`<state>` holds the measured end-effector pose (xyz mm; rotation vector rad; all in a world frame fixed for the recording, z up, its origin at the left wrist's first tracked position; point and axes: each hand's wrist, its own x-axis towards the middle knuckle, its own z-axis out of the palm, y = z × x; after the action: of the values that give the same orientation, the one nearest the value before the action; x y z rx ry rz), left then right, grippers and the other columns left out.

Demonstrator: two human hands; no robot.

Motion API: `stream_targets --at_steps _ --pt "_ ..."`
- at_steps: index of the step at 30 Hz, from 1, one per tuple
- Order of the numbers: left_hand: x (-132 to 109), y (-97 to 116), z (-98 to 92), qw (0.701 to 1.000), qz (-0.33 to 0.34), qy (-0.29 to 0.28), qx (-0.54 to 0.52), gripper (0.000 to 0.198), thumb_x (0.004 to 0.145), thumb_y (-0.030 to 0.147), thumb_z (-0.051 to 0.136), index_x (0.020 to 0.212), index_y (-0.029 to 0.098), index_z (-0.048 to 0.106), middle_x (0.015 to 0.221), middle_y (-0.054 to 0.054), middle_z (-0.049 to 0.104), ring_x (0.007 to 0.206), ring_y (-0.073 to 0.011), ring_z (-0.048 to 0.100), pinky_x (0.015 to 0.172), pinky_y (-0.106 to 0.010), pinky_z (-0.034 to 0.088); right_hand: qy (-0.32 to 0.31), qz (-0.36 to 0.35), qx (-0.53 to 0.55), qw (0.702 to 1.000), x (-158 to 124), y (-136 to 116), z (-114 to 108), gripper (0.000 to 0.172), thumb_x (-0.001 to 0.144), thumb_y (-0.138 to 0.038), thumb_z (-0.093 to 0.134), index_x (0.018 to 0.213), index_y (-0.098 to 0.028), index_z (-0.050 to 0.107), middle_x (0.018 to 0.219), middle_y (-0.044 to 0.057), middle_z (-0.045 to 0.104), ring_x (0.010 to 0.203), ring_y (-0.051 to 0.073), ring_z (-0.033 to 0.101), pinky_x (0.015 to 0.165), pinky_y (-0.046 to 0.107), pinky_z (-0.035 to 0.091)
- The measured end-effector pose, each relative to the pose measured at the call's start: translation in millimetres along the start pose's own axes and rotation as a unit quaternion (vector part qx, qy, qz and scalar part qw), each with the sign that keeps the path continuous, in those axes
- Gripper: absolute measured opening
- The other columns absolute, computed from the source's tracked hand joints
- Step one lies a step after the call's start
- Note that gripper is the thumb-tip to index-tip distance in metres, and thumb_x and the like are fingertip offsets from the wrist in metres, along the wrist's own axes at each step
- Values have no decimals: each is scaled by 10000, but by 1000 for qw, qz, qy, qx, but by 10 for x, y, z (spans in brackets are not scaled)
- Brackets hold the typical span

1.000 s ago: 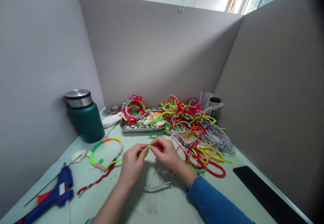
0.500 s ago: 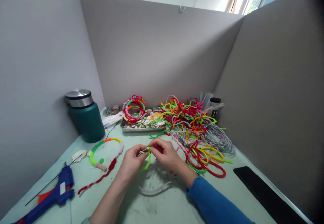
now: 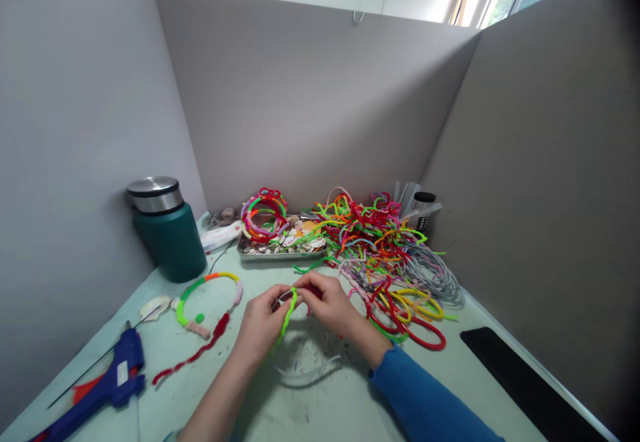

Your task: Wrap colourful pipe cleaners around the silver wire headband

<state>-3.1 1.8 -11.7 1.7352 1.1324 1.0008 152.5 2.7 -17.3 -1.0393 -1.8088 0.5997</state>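
My left hand [image 3: 263, 319] is closed, pinching a thin pale cord that shows only briefly at the fingertips. A lime-green pipe cleaner [image 3: 288, 317] crosses the cord between my hands, its loose end hanging down past the left fingers. Against it, my right hand [image 3: 325, 299] is closed with thumb and forefinger at the pipe cleaner's top, and a dark red fuzzy part shows under those fingers. Below them curves a pale grey cord [image 3: 310, 377]; whether it joins the held piece I cannot tell.
At left are a blue glue gun [image 3: 117, 375], a green bottle [image 3: 170, 239] and a partly wrapped multicoloured ring [image 3: 183, 302] with a red tail. A metal tray [image 3: 283, 257] bears buttons and wrapped rings. Tangled pipe cleaners [image 3: 370, 225], grey cord coils [image 3: 435, 279] and a black slab [image 3: 520, 375] lie right.
The lime-green pipe cleaner's free end has swung, from curling down below the fingers to lying straighter along the left fingers. The pale grey cord has shifted slightly right. Both hands stay together.
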Motion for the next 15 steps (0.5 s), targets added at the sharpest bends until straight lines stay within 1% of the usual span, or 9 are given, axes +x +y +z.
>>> stream_targets --at_steps 2,3,6,9,11,15 --pt "-9 9 -11 1000 -7 2 -13 263 759 356 505 863 159 646 717 -13 626 690 -157 533 605 -215 381 -3 -6 -19 1000 -3 -9 -1 117 812 -157 497 834 -175 610 686 -1 577 596 103 489 541 199 349" --pt "-10 7 -14 1000 -13 8 -15 278 766 375 497 832 155 654 683 -12 617 676 -157 531 593 -216 379 -5 -12 -29 1000 -5 -16 -2 117 812 -153 495 826 -175 609 686 -1 577 595 103 487 544 201 347" --pt "-5 -17 -12 998 -54 32 -16 374 773 459 469 732 142 664 508 14 522 519 -130 472 499 -212 343 -11 -31 -54 998 -11 -38 -4 112 809 -137 493 795 -170 599 692 1 575 608 102 485 562 204 345" --pt "6 -33 3 991 -116 44 -48 492 761 556 430 702 127 663 391 49 396 377 -99 371 410 -209 285 -19 -43 -73 996 -16 -50 -4 106 803 -126 494 795 -167 592 700 2 574 616 102 484 576 207 343" --pt "8 -26 8 986 -146 47 -73 561 752 609 393 685 119 659 355 55 362 335 -92 339 379 -207 255 -22 -45 -82 995 -20 -56 -1 110 801 -120 492 806 -168 591 701 1 573 616 102 482 578 208 340" --pt "12 -8 -4 977 -165 35 -127 691 771 660 239 619 118 640 286 46 332 286 -86 295 356 -208 220 -22 -41 -96 994 -29 -66 12 114 789 -112 493 807 -170 589 680 -5 566 599 100 472 563 207 329"
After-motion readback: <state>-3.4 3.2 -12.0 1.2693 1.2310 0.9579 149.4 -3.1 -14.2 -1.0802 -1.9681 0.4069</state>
